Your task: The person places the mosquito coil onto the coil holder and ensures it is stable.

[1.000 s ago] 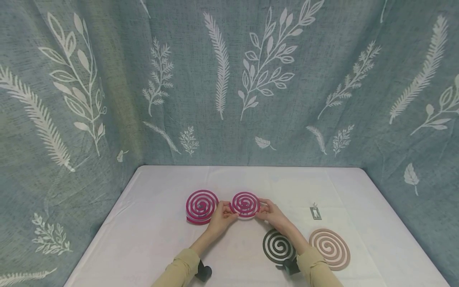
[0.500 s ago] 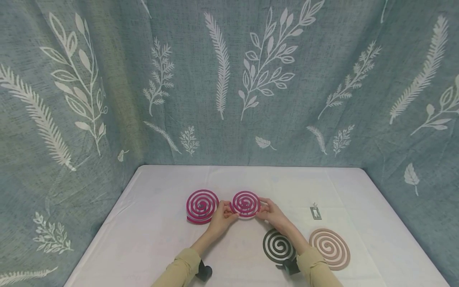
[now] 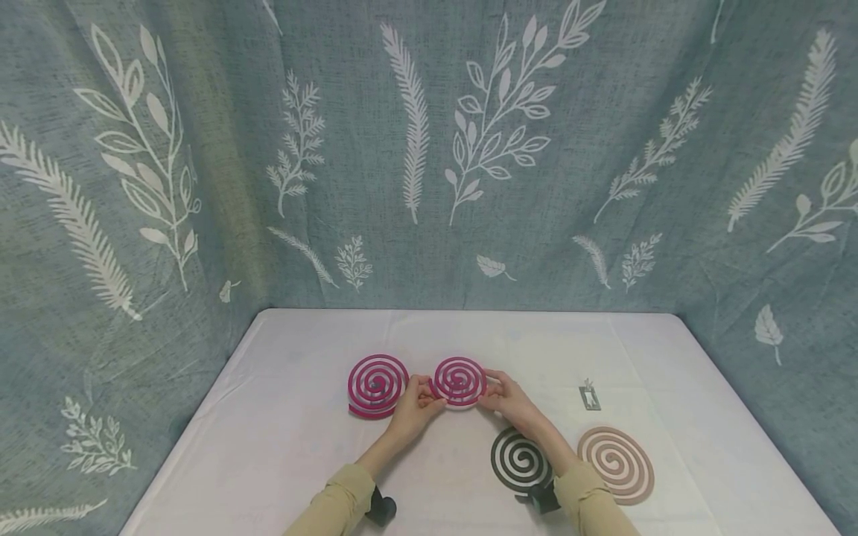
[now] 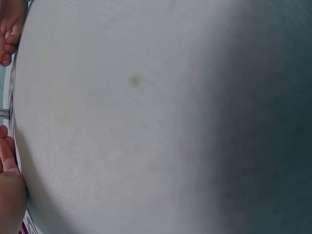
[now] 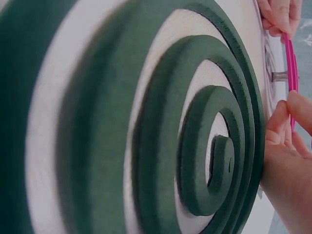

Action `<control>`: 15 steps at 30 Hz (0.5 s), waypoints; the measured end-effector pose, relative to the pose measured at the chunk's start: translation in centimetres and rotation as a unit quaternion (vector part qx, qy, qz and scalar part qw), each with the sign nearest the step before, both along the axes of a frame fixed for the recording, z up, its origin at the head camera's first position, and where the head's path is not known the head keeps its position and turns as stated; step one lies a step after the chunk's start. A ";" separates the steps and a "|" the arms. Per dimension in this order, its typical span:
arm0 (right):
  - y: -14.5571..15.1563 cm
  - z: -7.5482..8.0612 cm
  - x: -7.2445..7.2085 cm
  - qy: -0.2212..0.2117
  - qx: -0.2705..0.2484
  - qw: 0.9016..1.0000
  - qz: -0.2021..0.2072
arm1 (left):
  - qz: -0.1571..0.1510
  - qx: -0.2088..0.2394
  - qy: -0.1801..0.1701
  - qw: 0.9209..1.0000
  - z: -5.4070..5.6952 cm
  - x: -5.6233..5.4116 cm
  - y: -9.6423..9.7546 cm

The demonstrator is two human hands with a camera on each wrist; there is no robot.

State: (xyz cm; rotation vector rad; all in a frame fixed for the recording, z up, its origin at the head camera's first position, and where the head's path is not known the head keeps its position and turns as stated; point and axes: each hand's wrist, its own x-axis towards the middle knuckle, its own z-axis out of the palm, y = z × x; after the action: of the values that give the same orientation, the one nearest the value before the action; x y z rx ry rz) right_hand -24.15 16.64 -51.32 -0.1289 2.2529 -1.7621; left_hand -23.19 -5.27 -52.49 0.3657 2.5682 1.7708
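A pink mosquito coil [image 3: 458, 380] is held between my two hands in the middle of the white table. At its left rim my left hand [image 3: 407, 411] pinches it with thumb and fingers. My right hand [image 3: 512, 408] grips the right rim the same way. Seen edge-on in the right wrist view, the coil [image 5: 292, 73] sits against a small metal post [image 5: 279, 76] at its middle. Another pink coil [image 3: 378, 384] lies just beyond my left hand, partly covered by it. The left wrist view mostly shows tablecloth, with fingers [image 4: 7, 156] at its left edge.
A dark green coil [image 3: 524, 459] lies under my right forearm, large in the right wrist view. Right of it is a brown coil [image 3: 613, 463]. A small metal coil stand [image 3: 590, 397] lies farther back. A patterned curtain [image 3: 429, 149] hangs behind the table.
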 end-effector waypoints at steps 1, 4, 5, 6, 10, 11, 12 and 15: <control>0.0 0.0 0.0 -0.001 0.000 1.000 0.000 | 0.000 0.000 0.001 1.000 0.0 0.0 0.0; 0.0 0.0 0.0 -0.003 -0.002 1.000 0.000 | 0.000 0.000 0.006 1.000 0.0 0.1 0.0; 0.0 0.0 0.0 -0.002 -0.002 1.000 0.000 | 0.000 -0.001 0.007 1.000 0.0 0.1 0.0; 0.0 0.0 0.0 -0.002 -0.001 1.000 0.000 | 0.000 -0.002 0.008 1.000 0.0 0.1 0.0; 0.0 0.0 0.1 0.001 -0.002 1.000 0.001 | 0.000 -0.007 0.010 1.000 0.0 0.0 0.0; 0.0 0.0 0.1 0.001 -0.002 1.000 0.001 | 0.000 -0.008 0.009 1.000 0.0 0.0 0.0; 0.0 0.0 0.1 0.001 -0.003 1.000 0.001 | 0.000 -0.009 0.009 1.000 -0.1 0.0 0.0; 0.0 0.1 0.0 0.000 -0.003 1.000 0.000 | 0.001 -0.009 0.009 1.000 -0.1 -0.1 0.0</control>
State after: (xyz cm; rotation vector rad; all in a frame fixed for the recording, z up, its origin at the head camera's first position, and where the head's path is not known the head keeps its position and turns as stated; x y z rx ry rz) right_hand -24.12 16.68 -51.26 -0.1293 2.2486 -1.7692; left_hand -23.26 -5.29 -52.56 0.3822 2.5958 1.7514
